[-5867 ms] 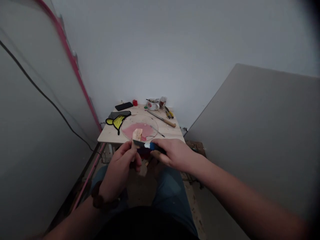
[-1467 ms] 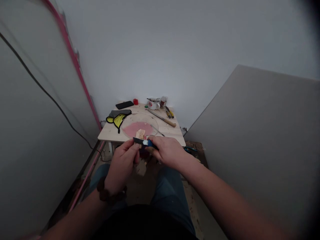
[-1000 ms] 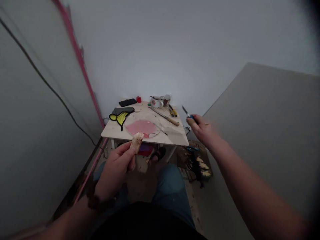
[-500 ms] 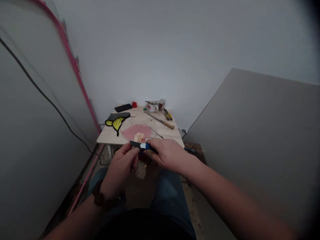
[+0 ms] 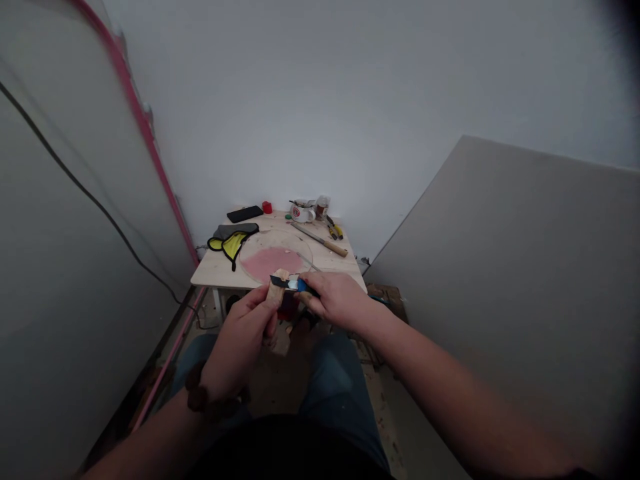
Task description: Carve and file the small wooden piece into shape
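My left hand (image 5: 246,333) is closed round a small pale piece of wood (image 5: 275,289), held upright above my lap. My right hand (image 5: 338,301) grips a knife with a blue handle (image 5: 295,285); its dark blade lies across the top of the wood. Both hands meet just in front of the near edge of a small wooden table (image 5: 220,271). A dark bead bracelet sits on my left wrist.
The table carries a glass disc over a pink patch (image 5: 276,257), a yellow-and-black piece (image 5: 231,244), a black phone (image 5: 245,214), a mug (image 5: 303,213), a long wood-handled tool (image 5: 320,239) and yellow-handled pliers (image 5: 335,230). Large grey boards lean at left and right (image 5: 525,280). Wood shavings litter the floor.
A second ago my right hand swung the knife out to the right, away from the wood. It has come back, and the blade now rests on the wood's upper end.
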A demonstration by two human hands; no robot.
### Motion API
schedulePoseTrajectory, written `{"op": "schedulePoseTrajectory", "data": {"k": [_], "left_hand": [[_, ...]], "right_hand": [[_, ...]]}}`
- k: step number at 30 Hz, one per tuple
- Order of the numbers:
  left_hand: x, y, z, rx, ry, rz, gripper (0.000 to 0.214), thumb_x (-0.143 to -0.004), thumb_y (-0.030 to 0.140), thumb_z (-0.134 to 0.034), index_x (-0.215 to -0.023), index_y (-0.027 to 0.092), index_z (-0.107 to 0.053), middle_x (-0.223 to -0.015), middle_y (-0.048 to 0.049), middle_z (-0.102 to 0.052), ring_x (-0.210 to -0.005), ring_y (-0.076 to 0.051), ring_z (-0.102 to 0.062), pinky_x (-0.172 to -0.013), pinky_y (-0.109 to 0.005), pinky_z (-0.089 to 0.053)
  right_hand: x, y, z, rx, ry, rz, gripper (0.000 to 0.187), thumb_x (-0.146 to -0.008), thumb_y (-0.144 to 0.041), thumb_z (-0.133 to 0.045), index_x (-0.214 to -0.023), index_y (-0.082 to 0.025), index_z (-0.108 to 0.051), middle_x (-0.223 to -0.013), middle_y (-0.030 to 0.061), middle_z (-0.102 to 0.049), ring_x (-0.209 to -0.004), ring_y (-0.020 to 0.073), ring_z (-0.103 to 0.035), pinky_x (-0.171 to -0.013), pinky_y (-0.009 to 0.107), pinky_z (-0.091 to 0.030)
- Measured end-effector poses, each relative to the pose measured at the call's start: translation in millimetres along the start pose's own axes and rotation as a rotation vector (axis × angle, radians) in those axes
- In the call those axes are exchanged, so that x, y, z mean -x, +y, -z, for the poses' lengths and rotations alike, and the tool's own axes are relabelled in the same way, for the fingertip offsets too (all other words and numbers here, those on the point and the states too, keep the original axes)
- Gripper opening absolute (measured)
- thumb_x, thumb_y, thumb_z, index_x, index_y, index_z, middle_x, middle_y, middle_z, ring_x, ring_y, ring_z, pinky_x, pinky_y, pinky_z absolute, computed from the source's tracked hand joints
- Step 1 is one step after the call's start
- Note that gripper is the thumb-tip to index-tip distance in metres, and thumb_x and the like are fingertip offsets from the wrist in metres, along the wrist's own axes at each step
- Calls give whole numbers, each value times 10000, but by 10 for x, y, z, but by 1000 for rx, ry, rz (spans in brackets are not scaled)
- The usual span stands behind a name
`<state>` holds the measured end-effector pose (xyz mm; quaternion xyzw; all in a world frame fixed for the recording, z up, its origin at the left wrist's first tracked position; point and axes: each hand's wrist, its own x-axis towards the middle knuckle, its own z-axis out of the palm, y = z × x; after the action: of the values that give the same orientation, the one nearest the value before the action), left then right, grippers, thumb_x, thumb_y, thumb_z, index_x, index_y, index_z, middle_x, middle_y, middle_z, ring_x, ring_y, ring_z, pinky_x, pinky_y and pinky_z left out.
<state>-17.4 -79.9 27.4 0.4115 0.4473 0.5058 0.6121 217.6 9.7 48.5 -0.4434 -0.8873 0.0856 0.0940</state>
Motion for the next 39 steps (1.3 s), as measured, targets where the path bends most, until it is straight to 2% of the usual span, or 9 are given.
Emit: {"op": "schedulePoseTrajectory", "data": {"k": [4, 5, 8, 13, 16, 20, 28, 35, 39], "left_hand": [[185, 5, 181, -47, 26, 19, 347, -976, 551, -861, -1017, 225, -749, -590, 57, -521, -548, -134, -431, -541, -279, -322], [205, -4, 232, -39, 17, 48, 354, -966, 549, -873, -1024, 222, -753, -577, 59, -514, -533, -129, -408, -533, -281, -302], [158, -36, 322, 60, 0, 72, 358, -943, 531, -896, -965, 224, -712, -528, 86, -450, -493, -107, -339, -517, -270, -285], [15, -12, 240, 239, -82, 81, 379, -951, 513, -906, -1006, 221, -671, -520, 116, -423, -465, -85, -271, -496, -245, -289], [34, 26, 141, 291, -133, 94, 386, -998, 548, -866, -1027, 219, -666, -526, 112, -431, -465, -88, -279, -495, -237, -307], [80, 54, 39, 282, -204, 95, 363, -1029, 534, -820, -959, 221, -650, -536, 84, -469, -472, -97, -326, -520, -244, -362], [9, -41, 45, 145, -184, 22, 337, -1084, 540, -754, -998, 214, -745, -620, 21, -592, -577, -148, -482, -597, -274, -423], [25, 60, -34, 310, -286, 114, 358, -1096, 497, -714, -883, 210, -694, -617, 60, -437, -537, -117, -296, -554, -261, -361], [21, 71, -36, 241, -241, 62, 320, -1083, 444, -745, -875, 208, -686, -669, 32, -537, -587, -123, -422, -610, -256, -413]], "right_hand": [[-39, 663, 120, -29, 8, -482, 400, -1191, -459, -522, -1265, -187, -806, -1133, 189, -868, -982, 319, -775, -784, 350, -481], [-46, 825, 173, -30, 98, -550, 431, -1196, -448, -483, -1283, -171, -802, -1159, 203, -863, -1008, 326, -772, -796, 354, -488], [-90, 1031, 255, -70, 230, -443, 449, -1167, -511, -518, -1321, -191, -793, -1232, 189, -855, -1083, 334, -760, -864, 360, -509], [-157, 440, 52, -476, 259, -201, 436, -1035, -616, -711, -1182, -213, -790, -1067, 79, -820, -937, 254, -714, -821, 333, -515], [-145, -19, -107, -913, 245, -247, 423, -906, -632, -837, -1017, -236, -737, -748, -33, -679, -649, 182, -581, -645, 300, -462], [-151, -387, -138, -1305, 183, -260, 371, -910, -589, -804, -852, -264, -635, -543, -90, -528, -468, 137, -411, -517, 285, -359], [-169, -495, 43, -1259, 196, -291, 195, -849, -414, -771, -821, -250, -670, -605, -52, -625, -473, 129, -466, -481, 269, -355], [-82, -551, 75, -1268, 206, -268, 223, -870, -439, -790, -827, -246, -686, -668, -32, -670, -515, 131, -512, -498, 262, -397], [-121, -519, 74, -1190, 259, -314, 189, -831, -410, -792, -821, -242, -707, -661, -32, -654, -522, 137, -504, -493, 268, -378]]}}
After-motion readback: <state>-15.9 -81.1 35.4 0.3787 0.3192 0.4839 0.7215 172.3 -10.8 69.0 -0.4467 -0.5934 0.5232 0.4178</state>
